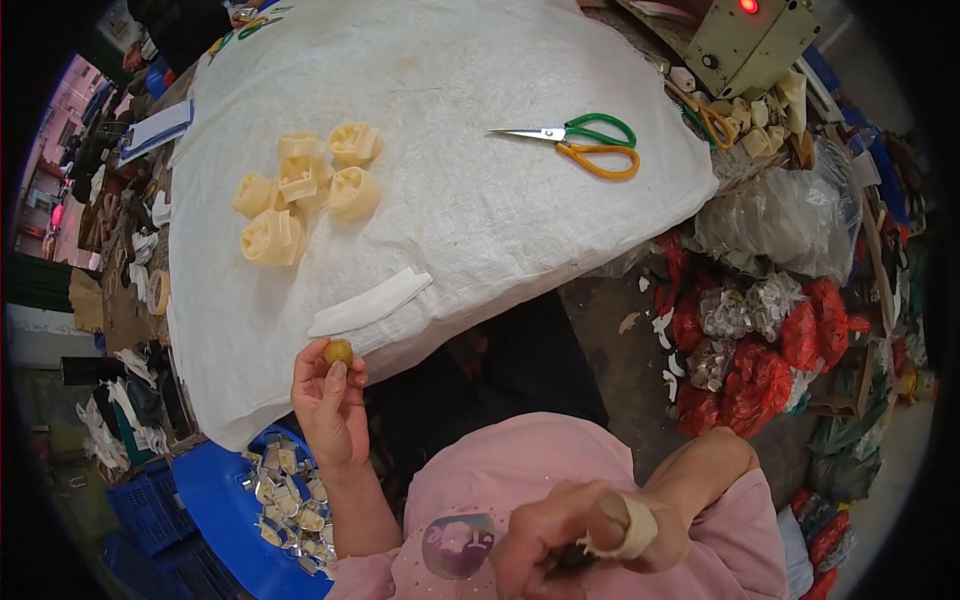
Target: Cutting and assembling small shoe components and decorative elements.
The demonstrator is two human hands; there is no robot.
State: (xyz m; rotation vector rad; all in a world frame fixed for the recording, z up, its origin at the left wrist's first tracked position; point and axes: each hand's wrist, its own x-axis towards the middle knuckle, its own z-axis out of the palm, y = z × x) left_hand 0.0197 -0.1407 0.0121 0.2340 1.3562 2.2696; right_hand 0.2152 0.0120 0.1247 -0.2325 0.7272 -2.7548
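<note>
My left hand (335,405) is at the near edge of the white-covered table (480,80). Its thumb and fingers pinch a small round yellow-green thing (338,351), whose kind I cannot make out. Close to my chest is my right hand (575,535), large and slightly blurred, with pale tape (636,525) around a digit. Its fingers are curled, and something dark shows between them. Just beyond my left hand lies a white strip (370,302). Farther off, several cream-coloured rolled pieces (303,178) sit in a group.
Scissors (600,145) with one green and one orange handle lie on the table's right side. A blue basin (215,500) of small cream and silvery parts stands at the lower left. Red plastic bags (755,385) sit on the floor at right. A pale green machine (750,55) stands far right.
</note>
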